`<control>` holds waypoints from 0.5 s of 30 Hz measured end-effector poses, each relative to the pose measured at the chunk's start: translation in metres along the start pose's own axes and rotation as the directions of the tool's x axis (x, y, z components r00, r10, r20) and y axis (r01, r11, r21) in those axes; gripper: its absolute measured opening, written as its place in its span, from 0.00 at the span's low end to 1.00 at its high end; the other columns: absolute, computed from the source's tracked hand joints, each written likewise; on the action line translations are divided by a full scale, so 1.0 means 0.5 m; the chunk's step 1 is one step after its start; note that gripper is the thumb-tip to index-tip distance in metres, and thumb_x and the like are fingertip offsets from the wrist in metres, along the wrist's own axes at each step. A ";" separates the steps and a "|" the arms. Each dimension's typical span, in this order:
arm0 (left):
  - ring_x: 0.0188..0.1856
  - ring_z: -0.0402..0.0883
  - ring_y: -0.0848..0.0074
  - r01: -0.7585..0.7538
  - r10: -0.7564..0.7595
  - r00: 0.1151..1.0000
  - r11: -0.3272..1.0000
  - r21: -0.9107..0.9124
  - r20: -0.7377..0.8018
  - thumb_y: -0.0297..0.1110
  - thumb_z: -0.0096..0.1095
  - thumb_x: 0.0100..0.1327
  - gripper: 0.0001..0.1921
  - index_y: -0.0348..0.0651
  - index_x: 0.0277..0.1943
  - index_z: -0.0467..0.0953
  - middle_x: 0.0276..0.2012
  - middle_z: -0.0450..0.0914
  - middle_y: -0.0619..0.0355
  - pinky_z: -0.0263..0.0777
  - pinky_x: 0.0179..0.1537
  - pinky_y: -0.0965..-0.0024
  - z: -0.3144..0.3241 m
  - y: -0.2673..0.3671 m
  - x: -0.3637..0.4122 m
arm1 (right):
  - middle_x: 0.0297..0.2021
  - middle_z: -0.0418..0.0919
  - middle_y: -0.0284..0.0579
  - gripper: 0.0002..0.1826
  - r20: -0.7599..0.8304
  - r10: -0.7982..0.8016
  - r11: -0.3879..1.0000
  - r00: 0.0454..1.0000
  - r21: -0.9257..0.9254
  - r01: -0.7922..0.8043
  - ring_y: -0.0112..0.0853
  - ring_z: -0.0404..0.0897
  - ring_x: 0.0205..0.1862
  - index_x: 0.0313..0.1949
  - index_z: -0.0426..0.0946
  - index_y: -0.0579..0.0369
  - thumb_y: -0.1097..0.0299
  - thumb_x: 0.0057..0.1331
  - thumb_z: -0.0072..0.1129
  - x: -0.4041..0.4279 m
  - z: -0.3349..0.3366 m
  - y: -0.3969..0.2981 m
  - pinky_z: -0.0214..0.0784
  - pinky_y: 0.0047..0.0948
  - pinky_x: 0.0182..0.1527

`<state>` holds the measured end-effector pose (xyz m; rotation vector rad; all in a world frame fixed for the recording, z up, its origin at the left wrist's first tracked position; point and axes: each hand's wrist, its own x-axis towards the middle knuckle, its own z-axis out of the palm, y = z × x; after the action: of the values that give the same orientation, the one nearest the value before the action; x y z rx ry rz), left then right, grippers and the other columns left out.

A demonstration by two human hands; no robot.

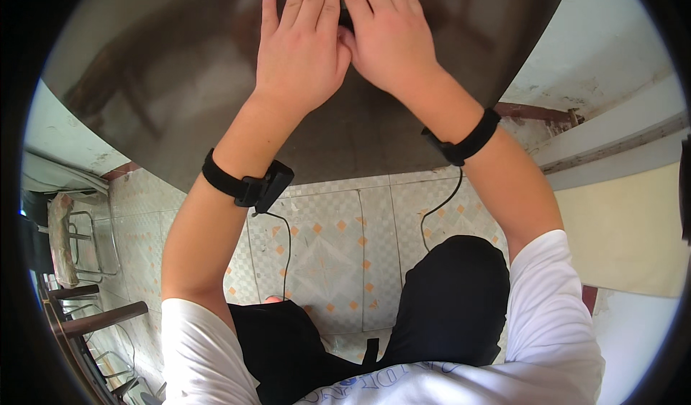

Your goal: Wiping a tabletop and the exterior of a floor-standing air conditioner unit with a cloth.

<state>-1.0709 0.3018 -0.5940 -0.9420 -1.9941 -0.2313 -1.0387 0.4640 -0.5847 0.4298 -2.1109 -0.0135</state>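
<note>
Both of my hands lie palm down and side by side near the top edge of the head view, over a glossy dark tabletop (345, 135). My left hand (302, 46) has its fingers stretched out, the little finger well apart from the others. My right hand (391, 38) is also flat with straight fingers, its thumb touching the left hand's thumb side. A black object (345, 19) shows in the gap between the hands and seems to reach under the right one. Most of it is hidden, so its kind is unclear.
Each forearm wears a black strap with a small device, on the left (264, 186) and right (459, 143); thin cables hang from them. Below is a patterned tile floor (324, 264). Metal-framed chairs (92, 238) and a dark wooden armrest (105, 318) stand left. A cream panel (621, 232) is at right.
</note>
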 end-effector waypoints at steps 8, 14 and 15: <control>0.83 0.57 0.52 0.028 0.039 0.887 0.990 -0.137 0.460 0.43 0.65 0.61 0.44 0.28 0.77 0.65 0.80 0.62 0.43 0.47 0.80 0.36 0.082 0.082 -0.292 | 0.77 0.65 0.58 0.47 0.340 0.079 0.977 0.937 0.160 -0.140 0.52 0.65 0.77 0.74 0.68 0.62 0.55 0.58 0.74 -0.328 0.094 -0.107 0.60 0.58 0.76; 0.84 0.54 0.53 0.004 0.065 0.829 0.992 -0.122 0.556 0.44 0.66 0.60 0.46 0.28 0.78 0.63 0.81 0.61 0.45 0.44 0.82 0.37 0.079 0.077 -0.385 | 0.78 0.63 0.57 0.49 0.488 0.033 0.977 0.872 0.169 -0.131 0.51 0.63 0.78 0.76 0.66 0.61 0.54 0.60 0.75 -0.393 0.119 -0.151 0.59 0.56 0.77; 0.85 0.53 0.51 0.051 0.038 0.854 0.987 -0.155 0.519 0.42 0.66 0.60 0.46 0.28 0.79 0.62 0.81 0.60 0.43 0.44 0.82 0.37 0.071 0.078 -0.375 | 0.78 0.63 0.57 0.49 0.491 0.021 0.978 0.871 0.172 -0.120 0.51 0.63 0.78 0.76 0.66 0.61 0.54 0.60 0.75 -0.373 0.113 -0.147 0.59 0.56 0.77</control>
<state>-1.0079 0.2468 -0.7699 -1.1983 -2.5066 -0.1530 -0.9718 0.4439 -0.7811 0.5052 -2.6423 0.1471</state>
